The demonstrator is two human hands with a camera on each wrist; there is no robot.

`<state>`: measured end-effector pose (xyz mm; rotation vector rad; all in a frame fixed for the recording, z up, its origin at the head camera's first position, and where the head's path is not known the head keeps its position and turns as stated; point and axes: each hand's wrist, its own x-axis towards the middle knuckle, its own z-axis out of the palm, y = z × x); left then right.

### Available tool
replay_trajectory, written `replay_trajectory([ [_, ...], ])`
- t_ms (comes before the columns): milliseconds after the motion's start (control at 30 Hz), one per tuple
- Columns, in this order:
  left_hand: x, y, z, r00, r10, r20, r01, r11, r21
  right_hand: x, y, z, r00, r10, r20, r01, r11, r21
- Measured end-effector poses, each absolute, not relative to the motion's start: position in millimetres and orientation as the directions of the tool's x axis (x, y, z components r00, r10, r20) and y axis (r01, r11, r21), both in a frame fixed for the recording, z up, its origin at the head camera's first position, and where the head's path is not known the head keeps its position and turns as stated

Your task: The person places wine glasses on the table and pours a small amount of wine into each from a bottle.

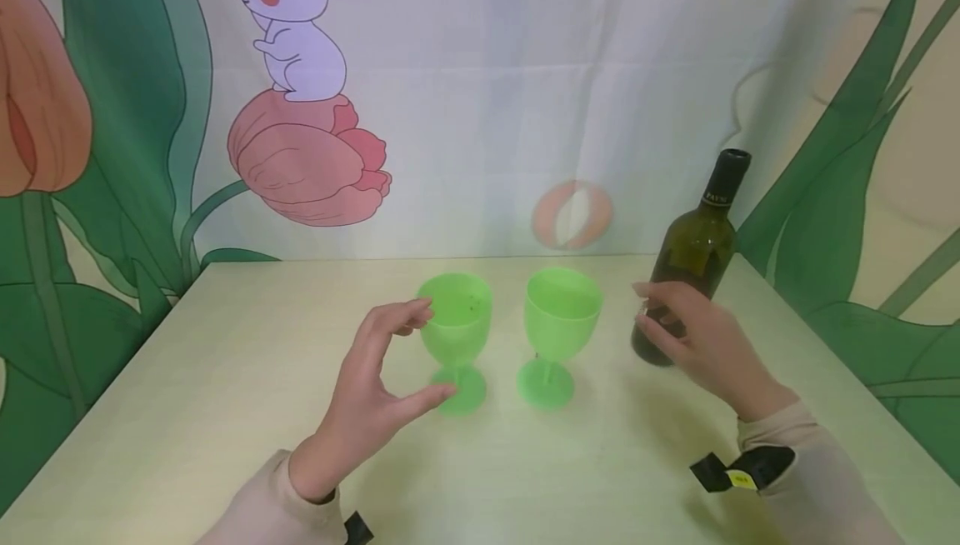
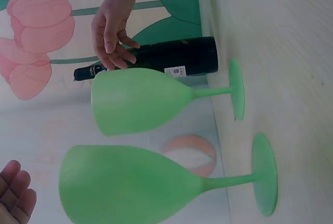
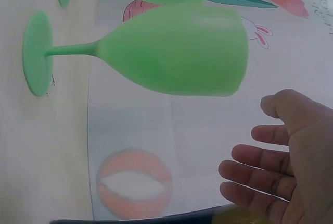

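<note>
From the head camera, the bottle [image 1: 693,257] stands upright on the table [image 1: 225,362], neck leaning slightly away, its lower body hidden behind the right hand [image 1: 701,341], whose relaxed fingers lie against it. Left of the bottle stand two goblets; the left hand [image 1: 375,387] is spread beside the far goblet [image 1: 455,337], not gripping. The left wrist view cuts that hand to fingertips. The right wrist view shows only the bottle's edge beneath straight fingers.

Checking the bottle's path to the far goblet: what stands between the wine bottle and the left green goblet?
In the head view, the right green goblet stands upright between the wine bottle and the left green goblet, apart from both.
</note>
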<state>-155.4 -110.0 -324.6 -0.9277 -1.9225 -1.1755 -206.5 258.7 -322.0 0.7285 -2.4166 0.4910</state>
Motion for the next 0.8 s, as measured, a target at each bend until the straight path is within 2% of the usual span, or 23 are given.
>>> replay_trajectory([
  [100,-155.1,-101.0,-325.0,-0.477,0.244,0.844,0.861,0.321,0.394,-205.4,261.5,-319.6,-0.671,-0.385,0.634,-0.603,0.780,-0.165],
  [233,-155.3,-88.5,-324.7,-0.473,0.287,0.833,0.870,0.304,0.389,-204.2,264.8,-317.2,-0.646,-0.383,0.661,-0.618,0.770,-0.157],
  [600,-152.9,-52.8,-333.9,-0.570,0.330,0.752,0.820,0.283,0.498,-199.4,274.7,-312.7,-0.631,-0.318,0.707,-0.566,0.812,-0.141],
  [800,-151.6,-38.0,-342.5,-0.612,0.331,0.718,0.789,0.310,0.530,-199.4,282.3,-311.8,-0.658,-0.253,0.710,-0.505,0.847,-0.166],
])
